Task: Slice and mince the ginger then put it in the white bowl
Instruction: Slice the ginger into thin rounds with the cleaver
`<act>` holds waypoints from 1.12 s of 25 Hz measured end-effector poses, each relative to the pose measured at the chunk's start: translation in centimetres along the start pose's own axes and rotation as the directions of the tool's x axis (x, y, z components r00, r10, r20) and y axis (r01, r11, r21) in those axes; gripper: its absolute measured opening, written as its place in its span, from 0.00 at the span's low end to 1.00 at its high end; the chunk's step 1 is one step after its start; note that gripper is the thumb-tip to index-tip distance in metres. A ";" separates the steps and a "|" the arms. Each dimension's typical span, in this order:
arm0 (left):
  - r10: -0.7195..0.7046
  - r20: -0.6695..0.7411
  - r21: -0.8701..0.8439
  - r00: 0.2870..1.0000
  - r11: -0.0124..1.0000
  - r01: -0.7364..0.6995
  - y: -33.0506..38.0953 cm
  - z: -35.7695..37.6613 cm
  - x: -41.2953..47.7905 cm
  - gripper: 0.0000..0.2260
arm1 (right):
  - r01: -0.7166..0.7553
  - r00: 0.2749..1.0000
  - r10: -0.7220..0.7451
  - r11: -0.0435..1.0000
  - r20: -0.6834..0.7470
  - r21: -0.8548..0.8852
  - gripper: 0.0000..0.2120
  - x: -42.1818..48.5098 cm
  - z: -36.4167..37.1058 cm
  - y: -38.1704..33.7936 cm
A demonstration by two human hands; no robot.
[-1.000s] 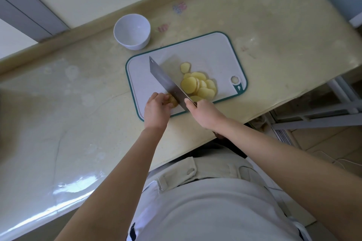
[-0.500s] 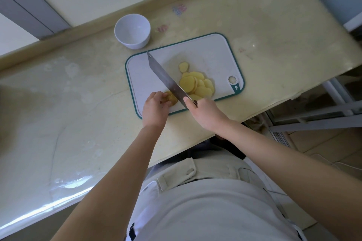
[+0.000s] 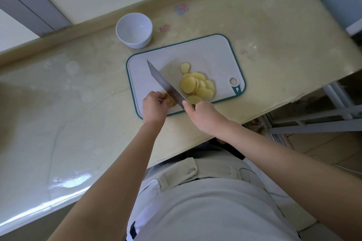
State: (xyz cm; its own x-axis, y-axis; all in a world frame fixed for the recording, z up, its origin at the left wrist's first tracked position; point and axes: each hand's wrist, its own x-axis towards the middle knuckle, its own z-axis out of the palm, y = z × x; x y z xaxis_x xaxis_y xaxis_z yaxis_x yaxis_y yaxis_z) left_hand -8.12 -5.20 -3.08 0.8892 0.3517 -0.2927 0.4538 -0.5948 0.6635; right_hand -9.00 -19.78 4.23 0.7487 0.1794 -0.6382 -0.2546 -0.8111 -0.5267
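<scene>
Cutting the ginger piece (image 3: 171,102)
The knife (image 3: 166,84) points to 11 o'clock. The right hand (image 3: 203,115) wraps its handle; curled left hand (image 3: 154,107) fingers hold the ginger piece.

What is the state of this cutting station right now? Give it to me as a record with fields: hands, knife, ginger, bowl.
left hand: holds the ginger piece down on the cutting board
right hand: grips the knife
knife position: blade angled across the board, between piece and slices
ginger slices: overlapping pile right of the blade, one slice lying apart
white bowl: on the counter beyond the board, no ginger inside
stage: slicing, mincing not begun
</scene>
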 end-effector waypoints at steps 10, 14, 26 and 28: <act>0.004 0.022 0.035 1.000 0.999 -0.004 -0.3 0.1 0.5 0.08 | -0.037 0.998 0.034 0.998 0.056 0.057 0.24 1.3 1.2 -0.6; 0.008 0.031 0.028 0.999 1.000 -0.009 -0.2 0.0 0.4 0.07 | -0.013 1.000 0.013 0.999 0.014 0.047 0.25 2.3 1.9 -0.5; 0.033 0.003 0.023 0.999 0.999 -0.033 -0.2 -0.1 0.1 0.08 | -0.048 0.999 0.048 0.994 0.006 0.097 0.27 2.6 0.3 -0.4; 0.034 -0.007 0.017 0.999 0.999 -0.034 -0.3 -0.1 0.0 0.08 | -0.021 1.000 0.021 0.996 -0.003 0.085 0.28 2.3 0.2 -0.3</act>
State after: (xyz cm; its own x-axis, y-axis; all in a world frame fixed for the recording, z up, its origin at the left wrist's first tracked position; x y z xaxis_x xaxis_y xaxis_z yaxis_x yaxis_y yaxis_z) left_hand -8.28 -4.99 -3.21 0.9038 0.3359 -0.2653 0.4241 -0.6185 0.6615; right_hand -7.29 -18.99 2.79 0.7448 0.1610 -0.6476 -0.3209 -0.7645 -0.5591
